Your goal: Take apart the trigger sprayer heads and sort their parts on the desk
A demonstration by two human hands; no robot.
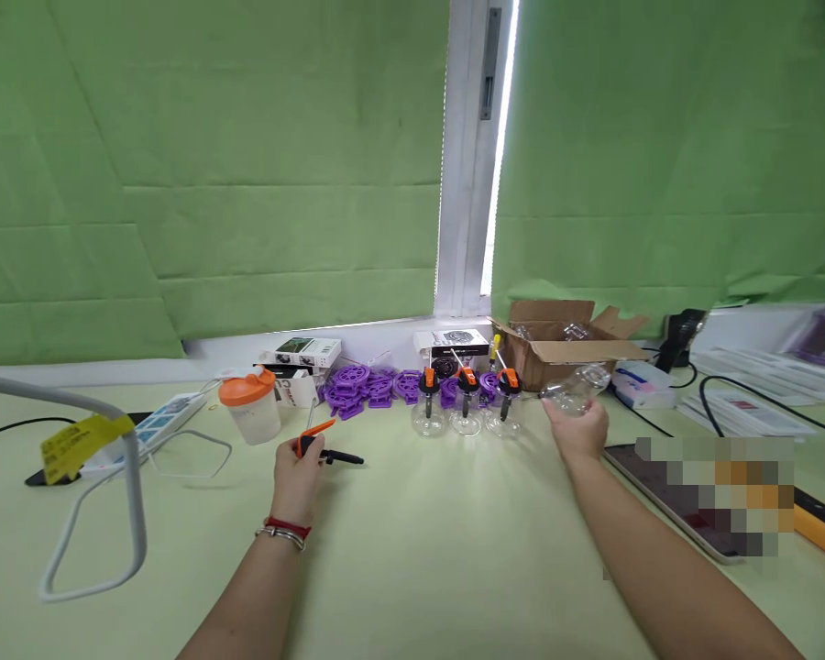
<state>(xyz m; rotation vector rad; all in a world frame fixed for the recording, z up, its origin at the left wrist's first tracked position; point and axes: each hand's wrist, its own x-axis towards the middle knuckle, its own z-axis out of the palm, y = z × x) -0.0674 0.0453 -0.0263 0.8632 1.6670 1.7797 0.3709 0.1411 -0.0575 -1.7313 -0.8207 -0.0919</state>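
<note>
My left hand (pixel 298 467) is closed around a spray pump head (pixel 320 445) with an orange trigger and black nozzle, held just above the pale green table (pixel 412 559). My right hand (pixel 578 429) grips a clear plastic bottle (pixel 577 387) lying tilted, near the front of an open cardboard box (pixel 556 353). Between my hands, at the back, three clear round bottles with orange-and-black pump tops (pixel 466 403) stand in a row.
A pile of purple plastic parts (pixel 368 385) lies behind the row. A cup with an orange lid (pixel 251 408), a power strip (pixel 171 414), small boxes (pixel 302 353), a white wire frame (pixel 110 477), cables and a tablet (pixel 666 490) surround the area.
</note>
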